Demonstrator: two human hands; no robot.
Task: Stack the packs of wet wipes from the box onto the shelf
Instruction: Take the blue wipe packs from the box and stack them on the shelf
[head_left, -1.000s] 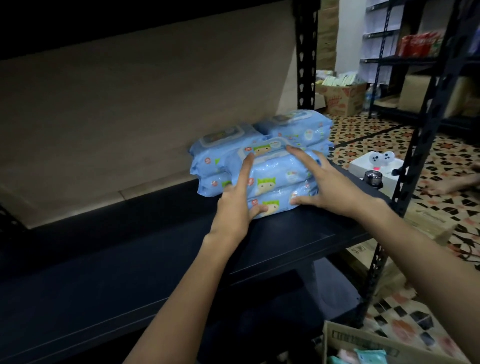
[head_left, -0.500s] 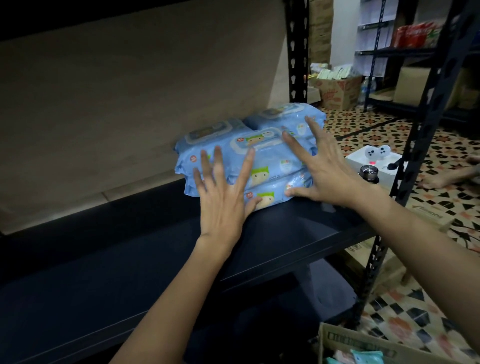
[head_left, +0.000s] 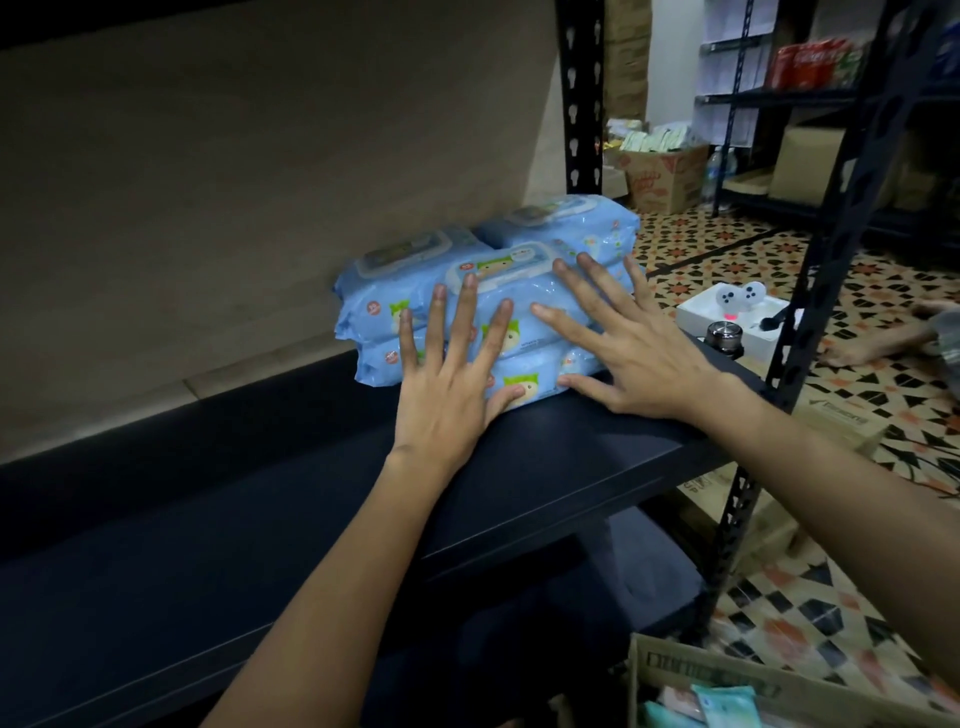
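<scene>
Both sets of fingers are spread out straight and flat, the left hand (head_left: 441, 400) and the right hand (head_left: 636, 358) pressing on the front of the soft blue plastic packs of wet wipes (head_left: 524, 322). The packs sit piled at the right end of the dark metal shelf (head_left: 260, 519). The brown cardboard box (head_left: 727, 680) stands low on the patterned floor tiles (head_left: 779, 613).

Dim storeroom with patterned tile floor

A beige wall (head_left: 234, 182) lies in shadow; the geometric floor tiles (head_left: 737, 260) are better lit, and a far black metal rack (head_left: 779, 98) holds red packets and cardboard cartons.
</scene>
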